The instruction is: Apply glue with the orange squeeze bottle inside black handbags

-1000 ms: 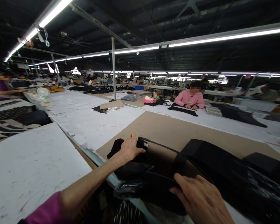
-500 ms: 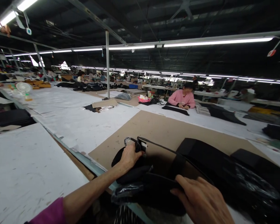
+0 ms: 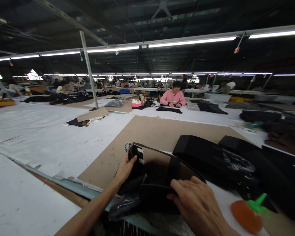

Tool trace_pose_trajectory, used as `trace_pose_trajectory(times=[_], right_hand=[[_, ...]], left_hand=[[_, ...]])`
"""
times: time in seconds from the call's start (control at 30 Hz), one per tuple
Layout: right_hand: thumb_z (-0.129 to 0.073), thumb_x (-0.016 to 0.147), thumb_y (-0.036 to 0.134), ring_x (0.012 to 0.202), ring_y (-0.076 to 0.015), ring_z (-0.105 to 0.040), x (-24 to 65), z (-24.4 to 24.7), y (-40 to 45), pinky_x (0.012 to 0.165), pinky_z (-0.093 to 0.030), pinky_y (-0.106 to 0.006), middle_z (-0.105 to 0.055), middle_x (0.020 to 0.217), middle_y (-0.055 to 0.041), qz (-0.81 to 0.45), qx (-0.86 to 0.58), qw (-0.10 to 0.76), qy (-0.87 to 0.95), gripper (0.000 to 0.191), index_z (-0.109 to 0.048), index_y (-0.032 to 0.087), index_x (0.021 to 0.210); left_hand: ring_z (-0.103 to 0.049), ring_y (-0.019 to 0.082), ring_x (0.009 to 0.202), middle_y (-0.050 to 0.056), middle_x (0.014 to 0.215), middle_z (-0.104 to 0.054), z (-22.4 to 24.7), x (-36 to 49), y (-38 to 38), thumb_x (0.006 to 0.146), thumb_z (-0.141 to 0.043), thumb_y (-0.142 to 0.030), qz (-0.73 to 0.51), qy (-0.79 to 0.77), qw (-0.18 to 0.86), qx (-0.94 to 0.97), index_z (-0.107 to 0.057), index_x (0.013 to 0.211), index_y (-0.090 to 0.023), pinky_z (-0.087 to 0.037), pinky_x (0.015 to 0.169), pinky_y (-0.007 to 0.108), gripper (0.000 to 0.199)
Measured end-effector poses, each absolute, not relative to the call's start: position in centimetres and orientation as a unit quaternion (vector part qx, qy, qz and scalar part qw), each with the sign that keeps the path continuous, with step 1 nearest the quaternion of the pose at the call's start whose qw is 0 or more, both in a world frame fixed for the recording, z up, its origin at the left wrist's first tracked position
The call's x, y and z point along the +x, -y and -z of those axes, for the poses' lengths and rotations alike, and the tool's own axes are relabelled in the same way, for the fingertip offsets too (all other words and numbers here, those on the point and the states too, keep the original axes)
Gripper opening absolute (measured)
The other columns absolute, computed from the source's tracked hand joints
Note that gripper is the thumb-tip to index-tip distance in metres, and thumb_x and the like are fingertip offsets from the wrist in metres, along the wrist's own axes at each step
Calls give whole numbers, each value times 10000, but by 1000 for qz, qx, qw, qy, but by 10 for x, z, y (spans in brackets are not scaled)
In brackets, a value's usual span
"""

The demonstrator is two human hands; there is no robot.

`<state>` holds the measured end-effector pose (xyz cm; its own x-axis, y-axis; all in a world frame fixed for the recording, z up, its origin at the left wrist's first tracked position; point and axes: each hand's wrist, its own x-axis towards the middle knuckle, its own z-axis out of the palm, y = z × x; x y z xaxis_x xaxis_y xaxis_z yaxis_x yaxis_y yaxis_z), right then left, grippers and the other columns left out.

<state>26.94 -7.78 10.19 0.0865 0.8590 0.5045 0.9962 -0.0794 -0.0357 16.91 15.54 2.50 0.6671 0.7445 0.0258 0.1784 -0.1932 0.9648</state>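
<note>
Brown paper (image 3: 108,164) over a white worktable (image 3: 61,137), workroom beyond.

The bag (image 3: 159,165) is at the near edge of the tabletop (image 3: 103,131), its far side over a flat sheet (image 3: 147,131). Right of the bag lie more bags (image 3: 199,154); a bottle (image 3: 247,214) is to its near right. Beyond the bag, to the left, are a scrap pile (image 3: 93,114) and a post (image 3: 88,68); farther behind it, a basket (image 3: 137,103) and a seated person (image 3: 173,96).
</note>
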Motion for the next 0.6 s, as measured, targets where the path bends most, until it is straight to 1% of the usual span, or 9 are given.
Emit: trace_pose_trajectory(times=[0.07,0.1,0.2,0.27,0.33,0.43,0.53,0.6], right_hand=[[-470,834,100,496,-180,-485,266,-103,79,578,-203,-325,-544,572,34,191,-707,196,652,182,-475,214,692],[-447,851,106,486,-179,-475,263,-104,80,575,-200,-326,-539,563,30,198,-702,198,654,201,-478,212,683],[-366,924,152,469,-178,-459,256,-109,87,564,-197,-325,-529,546,24,221,-685,206,662,288,-485,210,668],[-320,967,208,466,-173,-457,252,-117,95,554,-193,-326,-525,540,23,231,-679,219,662,347,-482,207,660],[-306,987,265,465,-166,-456,250,-126,102,551,-198,-325,-528,545,20,230,-680,239,654,379,-484,202,658],[-313,992,314,470,-161,-456,245,-133,110,555,-223,-323,-524,545,15,221,-685,302,625,397,-485,194,655],[-279,997,313,528,-170,-501,235,-124,109,564,-282,-317,-564,611,-9,189,-653,387,623,364,-536,182,775],[-251,999,329,619,-179,-548,227,-108,108,583,-351,-301,-610,725,-39,156,-615,447,630,342,-544,172,922]], left_hand=[[-640,193,755,78,879,-659,-23,170,-157,786,-502,-502,-279,-299,632,659,-538,1067,-126,-514,723,318,471],[-639,192,717,73,851,-659,-24,170,-156,756,-544,-520,-298,-291,655,630,-549,1057,-126,-520,700,324,496],[-634,180,671,59,848,-664,-42,168,-154,736,-585,-520,-340,-269,666,607,-551,1086,-148,-528,659,323,512],[-635,182,707,58,889,-668,-65,164,-152,745,-591,-492,-372,-251,643,620,-551,1104,-158,-527,669,313,492],[-633,196,767,58,918,-670,-93,159,-151,725,-621,-469,-396,-239,607,647,-570,1091,-151,-523,704,309,488],[-625,220,794,61,904,-680,-141,155,-150,697,-650,-454,-379,-214,565,701,-595,1077,-126,-517,733,327,505],[-620,219,772,48,890,-687,-188,154,-151,685,-658,-441,-327,-198,518,765,-623,1046,-143,-514,705,320,469],[-614,217,736,34,838,-692,-215,158,-151,644,-687,-431,-293,-203,469,808,-665,941,-157,-509,672,305,404]])
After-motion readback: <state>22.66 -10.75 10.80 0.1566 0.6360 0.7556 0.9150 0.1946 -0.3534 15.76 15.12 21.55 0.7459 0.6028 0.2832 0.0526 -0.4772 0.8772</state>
